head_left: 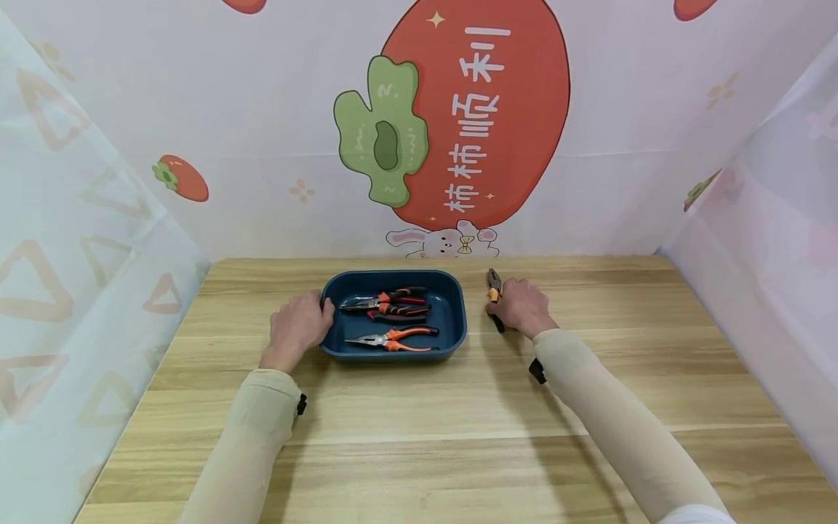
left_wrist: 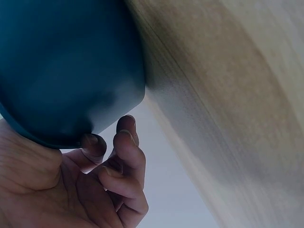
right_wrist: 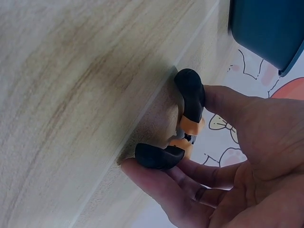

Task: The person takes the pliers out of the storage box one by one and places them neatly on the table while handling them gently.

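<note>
A dark blue rectangular tray (head_left: 452, 320) stands on the table, several orange-and-black pliers lying inside. Long-nose pliers (head_left: 396, 336) lie nearest its front wall, jaws to the left. My left hand (head_left: 298, 327) holds the tray's left rim; in the left wrist view the thumb is over the edge and curled fingers (left_wrist: 130, 152) are by the outer wall. To the right of the tray, my right hand (head_left: 526, 304) grips combination pliers (head_left: 495, 280) with orange-and-black handles. The right wrist view shows the thumb on one handle (right_wrist: 190, 92) and fingers around the other.
The wooden table (head_left: 419, 437) runs back to a printed wall cloth (head_left: 609, 145) with a large persimmon drawing. Similar cloths hang along the left and right sides. The tray stands close to the back edge.
</note>
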{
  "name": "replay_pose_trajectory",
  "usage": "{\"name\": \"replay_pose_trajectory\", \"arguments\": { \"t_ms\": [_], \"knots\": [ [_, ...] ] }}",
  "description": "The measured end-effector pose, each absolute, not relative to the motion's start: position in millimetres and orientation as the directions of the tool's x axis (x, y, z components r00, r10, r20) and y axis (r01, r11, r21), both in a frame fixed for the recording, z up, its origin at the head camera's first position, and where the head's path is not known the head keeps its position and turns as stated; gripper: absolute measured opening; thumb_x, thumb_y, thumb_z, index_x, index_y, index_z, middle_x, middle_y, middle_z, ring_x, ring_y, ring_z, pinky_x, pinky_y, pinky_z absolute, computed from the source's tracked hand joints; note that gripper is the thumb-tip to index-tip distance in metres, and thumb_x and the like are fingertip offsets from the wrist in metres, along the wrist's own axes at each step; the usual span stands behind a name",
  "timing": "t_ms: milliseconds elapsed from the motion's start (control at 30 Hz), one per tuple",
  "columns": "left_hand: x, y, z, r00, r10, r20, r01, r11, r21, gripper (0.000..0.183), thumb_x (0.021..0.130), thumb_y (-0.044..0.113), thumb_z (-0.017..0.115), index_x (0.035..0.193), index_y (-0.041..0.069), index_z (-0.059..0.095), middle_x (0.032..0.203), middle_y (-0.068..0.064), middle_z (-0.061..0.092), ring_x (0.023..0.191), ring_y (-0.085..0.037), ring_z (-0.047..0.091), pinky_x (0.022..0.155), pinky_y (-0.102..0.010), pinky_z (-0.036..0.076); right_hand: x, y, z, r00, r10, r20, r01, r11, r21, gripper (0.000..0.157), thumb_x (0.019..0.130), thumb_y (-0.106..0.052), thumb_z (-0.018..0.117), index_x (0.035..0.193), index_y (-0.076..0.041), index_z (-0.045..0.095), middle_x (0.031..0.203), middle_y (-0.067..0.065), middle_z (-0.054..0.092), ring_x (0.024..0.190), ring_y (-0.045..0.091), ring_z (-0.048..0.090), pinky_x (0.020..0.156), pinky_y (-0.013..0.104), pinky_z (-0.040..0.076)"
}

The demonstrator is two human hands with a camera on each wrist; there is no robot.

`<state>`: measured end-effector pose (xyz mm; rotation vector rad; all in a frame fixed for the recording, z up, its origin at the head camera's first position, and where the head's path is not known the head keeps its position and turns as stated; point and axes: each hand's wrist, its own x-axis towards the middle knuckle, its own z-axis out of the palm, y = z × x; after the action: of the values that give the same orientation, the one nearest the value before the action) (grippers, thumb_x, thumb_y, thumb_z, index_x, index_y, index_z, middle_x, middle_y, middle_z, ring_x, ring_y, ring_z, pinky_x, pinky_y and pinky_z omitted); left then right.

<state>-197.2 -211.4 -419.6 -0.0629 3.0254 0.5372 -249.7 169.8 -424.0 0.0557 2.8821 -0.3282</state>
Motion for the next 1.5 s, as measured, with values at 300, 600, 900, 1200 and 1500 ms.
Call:
{"name": "replay_pose_trajectory", "arguments": {
  "t_ms": [300,600,900,1200,1500],
  "knots": [
    [-197.6,-211.6,-419.8,-0.997,-0.027,-0.071,-0.050,0.939,0.339,0.035,0.106,0.031,0.040,0.096,0.004,0.060,0.081,-0.014,0.059,0.071,-0.034,0.058,0.063,-0.048,0.046,-249.9,168.8,-423.3,-0.965,0.023,-0.262,0.077,0.977,-0.197,0.038,0.095,-0.040,0.068,0.096,-0.003,0.059,0.086,0.014,0.056,0.071,0.027,0.056,0.057,0.035,0.042],
    [-198.5,-211.1,-421.5,-0.998,-0.024,-0.052,-0.040,0.942,0.333,0.035,0.106,0.031,0.041,0.101,0.002,0.062,0.086,-0.017,0.062,0.071,-0.036,0.059,0.064,-0.050,0.048,-250.0,168.3,-425.5,-0.971,0.022,-0.240,0.068,0.981,-0.184,0.042,0.095,-0.042,0.068,0.100,-0.001,0.060,0.089,0.016,0.057,0.073,0.029,0.057,0.058,0.037,0.043],
    [-198.5,-211.8,-422.0,-0.999,-0.020,-0.037,-0.032,0.941,0.337,0.035,0.105,0.031,0.041,0.100,0.004,0.062,0.085,-0.018,0.063,0.068,-0.037,0.059,0.060,-0.050,0.046,-248.7,168.8,-427.6,-0.977,0.024,-0.211,0.062,0.983,-0.175,0.047,0.094,-0.045,0.067,0.105,0.001,0.061,0.092,0.016,0.059,0.077,0.030,0.058,0.062,0.041,0.046],
    [-197.2,-212.1,-421.8,-0.999,-0.019,-0.032,-0.029,0.940,0.339,0.037,0.106,0.030,0.040,0.109,0.001,0.063,0.091,-0.021,0.065,0.070,-0.037,0.060,0.060,-0.050,0.047,-247.0,168.7,-428.3,-0.981,0.022,-0.195,0.057,0.983,-0.176,0.046,0.094,-0.045,0.066,0.100,0.000,0.060,0.094,0.017,0.057,0.079,0.032,0.057,0.066,0.046,0.048],
    [-196.9,-212.0,-422.7,-0.999,-0.022,-0.029,-0.031,0.940,0.340,0.036,0.106,0.030,0.041,0.107,0.002,0.063,0.090,-0.020,0.065,0.072,-0.037,0.061,0.062,-0.053,0.047,-245.0,170.7,-428.1,-0.982,0.015,-0.189,0.052,0.980,-0.193,0.046,0.094,-0.047,0.066,0.096,-0.002,0.060,0.093,0.017,0.057,0.079,0.033,0.058,0.067,0.047,0.048]
  ]
}}
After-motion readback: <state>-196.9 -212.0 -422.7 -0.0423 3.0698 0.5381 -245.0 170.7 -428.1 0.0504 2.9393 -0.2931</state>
